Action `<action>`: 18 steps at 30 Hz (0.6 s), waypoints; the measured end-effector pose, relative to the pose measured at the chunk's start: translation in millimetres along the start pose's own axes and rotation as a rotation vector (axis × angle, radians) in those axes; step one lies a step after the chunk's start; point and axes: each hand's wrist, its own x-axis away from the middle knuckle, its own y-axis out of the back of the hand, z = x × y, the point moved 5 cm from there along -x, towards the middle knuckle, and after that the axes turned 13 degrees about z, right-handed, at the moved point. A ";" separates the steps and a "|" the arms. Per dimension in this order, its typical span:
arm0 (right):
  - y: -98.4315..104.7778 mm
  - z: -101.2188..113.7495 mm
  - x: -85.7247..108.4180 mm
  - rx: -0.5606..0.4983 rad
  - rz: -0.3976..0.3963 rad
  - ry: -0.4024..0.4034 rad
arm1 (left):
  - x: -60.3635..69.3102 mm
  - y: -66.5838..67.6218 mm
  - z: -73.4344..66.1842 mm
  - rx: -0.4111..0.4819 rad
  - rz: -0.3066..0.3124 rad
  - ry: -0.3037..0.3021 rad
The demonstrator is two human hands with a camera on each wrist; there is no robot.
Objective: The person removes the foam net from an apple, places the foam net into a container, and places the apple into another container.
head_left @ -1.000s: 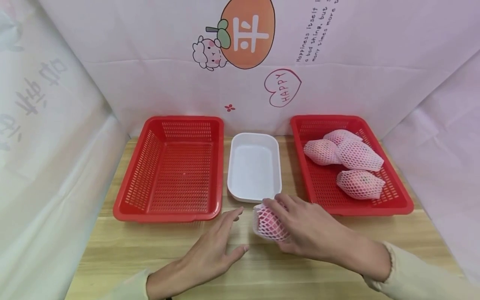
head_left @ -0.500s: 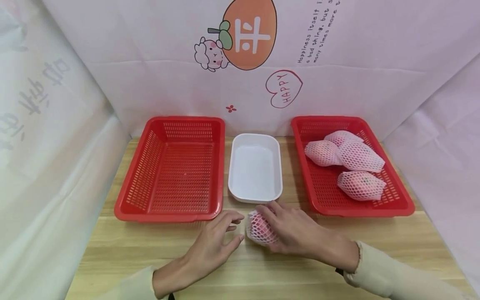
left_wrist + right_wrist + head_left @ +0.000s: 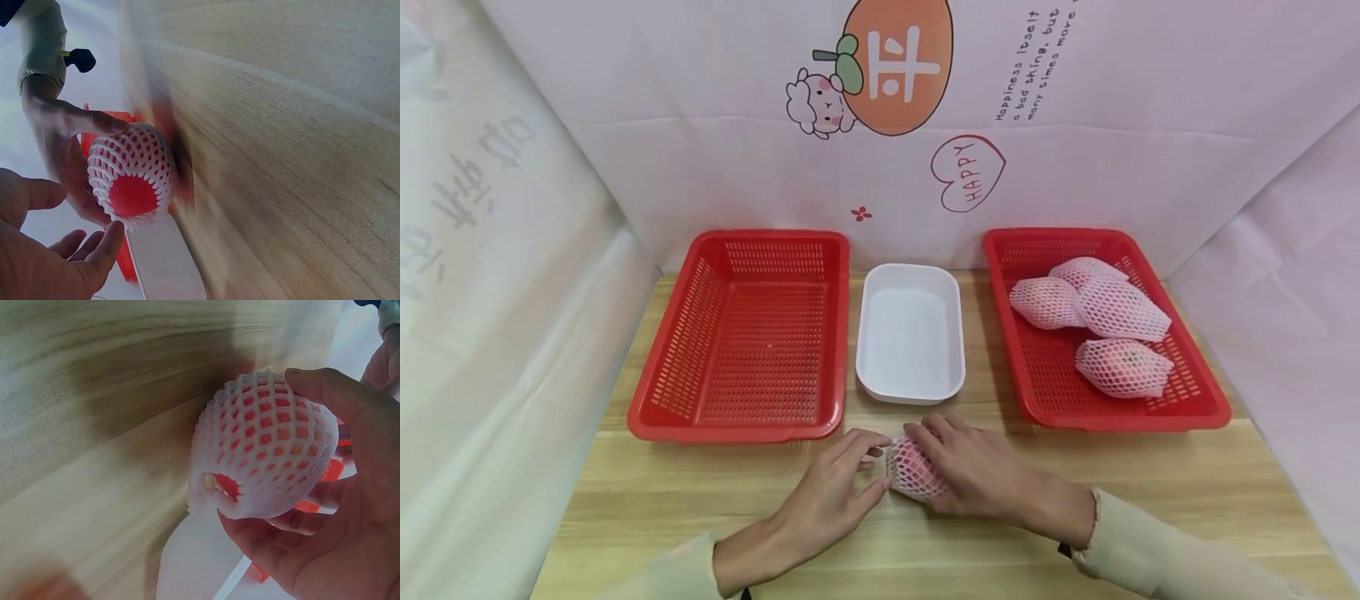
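Just in front of the white dish, my right hand (image 3: 981, 471) grips a red apple (image 3: 913, 471) wrapped in a white foam net (image 3: 265, 440). Its thumb and fingers lie round opposite sides of the net. My left hand (image 3: 827, 496) is at the apple's left end, fingers slightly bent and thumb apart from them. In the left wrist view, one fingertip (image 3: 114, 232) is at the net's rim; whether it touches cannot be told. Red skin shows through the net's open end in that view.
A red plastic basket (image 3: 831, 421) with nothing in it stands at left, a white dish (image 3: 910, 333) in the middle. The right red basket (image 3: 1033, 367) holds several foam-netted apples (image 3: 1123, 368). Wood tabletop (image 3: 925, 558) lies below, white cloth walls (image 3: 737, 167) around.
My right hand has moved left and slightly toward me with the netted apple. My left hand has bent its fingers and come close to the apple's left end.
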 end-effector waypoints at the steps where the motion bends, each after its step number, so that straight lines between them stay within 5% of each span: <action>1: -1.0 -0.1 -0.2 -0.004 -0.002 -0.001 | 0.0 -0.3 0.3 -0.001 0.000 0.004; 18: -7.4 -4.2 7.0 -0.111 -0.006 -0.012 | 1.7 -1.9 7.0 0.024 0.017 0.080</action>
